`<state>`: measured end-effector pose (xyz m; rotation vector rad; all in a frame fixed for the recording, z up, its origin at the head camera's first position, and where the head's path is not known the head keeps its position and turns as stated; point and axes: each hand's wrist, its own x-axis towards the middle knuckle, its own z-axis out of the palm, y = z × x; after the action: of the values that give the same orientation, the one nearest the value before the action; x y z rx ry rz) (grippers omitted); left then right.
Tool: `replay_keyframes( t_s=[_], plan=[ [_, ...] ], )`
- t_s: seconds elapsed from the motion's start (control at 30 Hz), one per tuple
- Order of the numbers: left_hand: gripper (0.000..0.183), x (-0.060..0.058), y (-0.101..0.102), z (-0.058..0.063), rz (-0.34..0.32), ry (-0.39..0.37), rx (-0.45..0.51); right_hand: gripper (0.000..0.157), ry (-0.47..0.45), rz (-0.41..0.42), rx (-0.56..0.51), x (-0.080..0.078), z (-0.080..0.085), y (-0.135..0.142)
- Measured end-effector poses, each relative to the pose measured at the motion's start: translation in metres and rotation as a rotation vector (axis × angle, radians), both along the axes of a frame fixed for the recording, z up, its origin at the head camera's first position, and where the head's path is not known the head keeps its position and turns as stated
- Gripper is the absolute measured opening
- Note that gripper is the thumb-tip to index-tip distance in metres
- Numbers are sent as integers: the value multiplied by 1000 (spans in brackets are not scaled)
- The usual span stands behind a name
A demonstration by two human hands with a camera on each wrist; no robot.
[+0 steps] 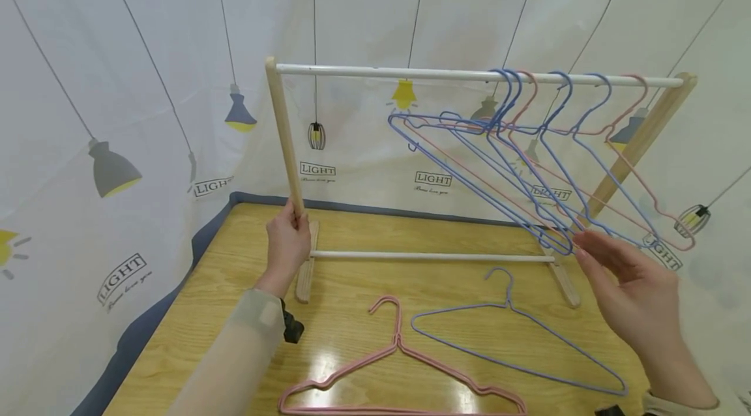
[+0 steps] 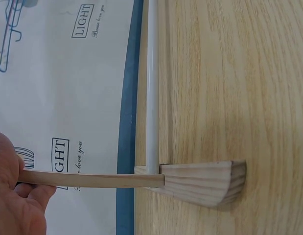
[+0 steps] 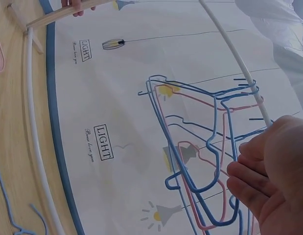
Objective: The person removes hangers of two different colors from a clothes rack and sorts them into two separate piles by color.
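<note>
Though thin, triangular hangers (image 1: 497, 121) above grained wood (image 2: 220, 98)

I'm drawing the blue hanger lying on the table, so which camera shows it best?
The head view: the blue hanger shows whole there, with nothing in front of it. The right wrist view catches only part of it, at the lower left edge. The left wrist view doesn't show it.
</note>
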<state>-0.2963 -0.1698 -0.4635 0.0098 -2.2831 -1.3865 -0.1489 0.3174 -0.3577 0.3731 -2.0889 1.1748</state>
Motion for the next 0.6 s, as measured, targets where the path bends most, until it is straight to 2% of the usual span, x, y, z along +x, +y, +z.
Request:
replay_keyframes(
  t_s=[0.13,0.27,0.47,0.6],
  plan=[
    [23,0,0,-1,-1,-7,3,41,83,-1,70,-14,-3,-2],
    [25,0,0,-2,-1,-7,3,43,102,-21,119,-22,-5,-4],
    [21,-1,1,-1,6,18,-9,42,69,-20,110,-29,-10,-5],
    [21,0,0,-2,13,20,-21,37,-6,-15,58,-34,-14,-6]
  ],
)
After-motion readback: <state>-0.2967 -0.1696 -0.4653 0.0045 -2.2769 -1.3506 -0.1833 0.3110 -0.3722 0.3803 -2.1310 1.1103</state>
